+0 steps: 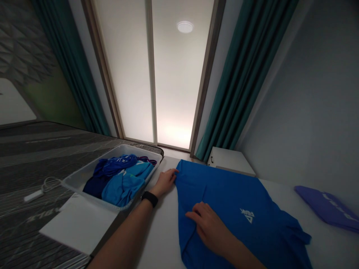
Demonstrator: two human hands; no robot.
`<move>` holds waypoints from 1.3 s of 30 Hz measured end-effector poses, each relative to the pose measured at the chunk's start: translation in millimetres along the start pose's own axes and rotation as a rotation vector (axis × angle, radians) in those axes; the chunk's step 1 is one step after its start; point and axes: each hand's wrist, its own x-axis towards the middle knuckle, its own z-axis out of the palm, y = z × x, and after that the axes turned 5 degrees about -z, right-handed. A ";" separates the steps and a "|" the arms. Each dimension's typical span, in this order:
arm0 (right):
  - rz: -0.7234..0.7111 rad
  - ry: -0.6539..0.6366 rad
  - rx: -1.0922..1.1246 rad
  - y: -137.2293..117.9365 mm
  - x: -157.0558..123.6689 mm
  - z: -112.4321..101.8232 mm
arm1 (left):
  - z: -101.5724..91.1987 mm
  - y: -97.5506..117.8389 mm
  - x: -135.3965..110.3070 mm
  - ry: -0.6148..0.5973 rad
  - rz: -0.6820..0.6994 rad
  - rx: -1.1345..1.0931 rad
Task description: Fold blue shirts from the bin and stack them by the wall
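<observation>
A blue T-shirt (227, 186) with a small white logo lies spread on the white table (162, 231), a fold running along its left part. At the shirt's upper left edge, my left hand (165, 182) has its fingers closed on the cloth; a black band is on that wrist. Lower down, my right hand (209, 226) rests over the shirt near the fold. Its fingers are loosely bent, with the thumb apart from them, and no cloth shows between them. The cloth under the right palm is hidden.
Left of the table, a clear plastic bin (71, 183) holds several crumpled blue garments (126, 183). Near it are a white board (81, 224) and a white power strip (34, 196). A folded purple garment (328, 209) lies at the right; a white cabinet (232, 160) stands behind the table.
</observation>
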 end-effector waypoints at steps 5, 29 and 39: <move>-0.039 -0.032 0.003 -17.2 -17.8 13.8 | -5.4 0.1 -0.3 -0.003 0.000 -0.026; -0.047 -0.095 0.128 -23.1 -34.7 17.2 | -4.8 2.6 -0.1 -0.028 0.076 0.230; 0.056 -0.181 0.245 -27.3 -39.7 5.2 | -6.2 32.5 -24.2 0.029 0.155 0.369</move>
